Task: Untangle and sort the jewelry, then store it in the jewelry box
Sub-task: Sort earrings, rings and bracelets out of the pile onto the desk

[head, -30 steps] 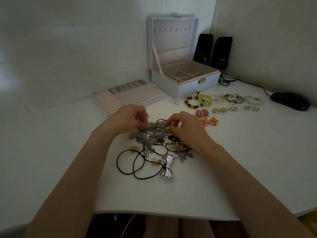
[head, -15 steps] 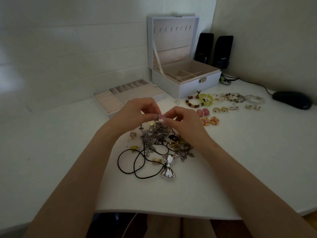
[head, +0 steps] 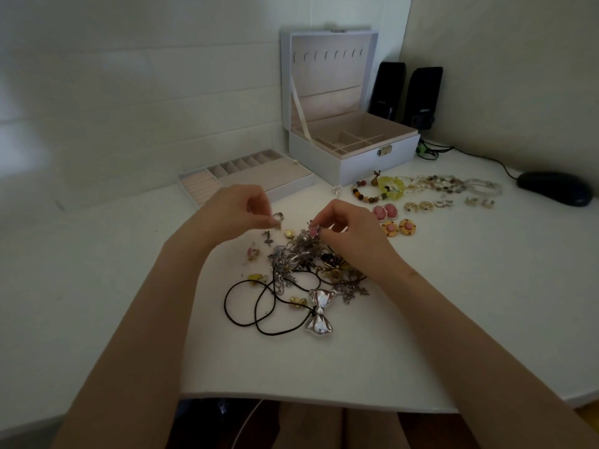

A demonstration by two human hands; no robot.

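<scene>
Head view is showing the jewelry pile [head: 301, 260] lying mid-table, silver chains and black cords tangled together. The left hand [head: 240, 210] is pinching a silver ring [head: 278, 217] just above the pile; the right hand [head: 348, 228] is pinching a pink piece [head: 313, 231] on its top. The open jewelry box [head: 353, 157] and a tray [head: 246, 176] are standing behind, and 2 speakers [head: 405, 92] behind them. The pile is lying well apart from the table's [head: 453, 335] near edge.

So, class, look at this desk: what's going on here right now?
A person is sorting jewelry at a white desk. The left hand pinches a small silver ring just clear of the tangled pile, while the right hand pinches a pink piece at the pile's top. Bracelets and earrings lie in rows to the right. The jewelry box stands open behind, with a tray beside it.
</scene>
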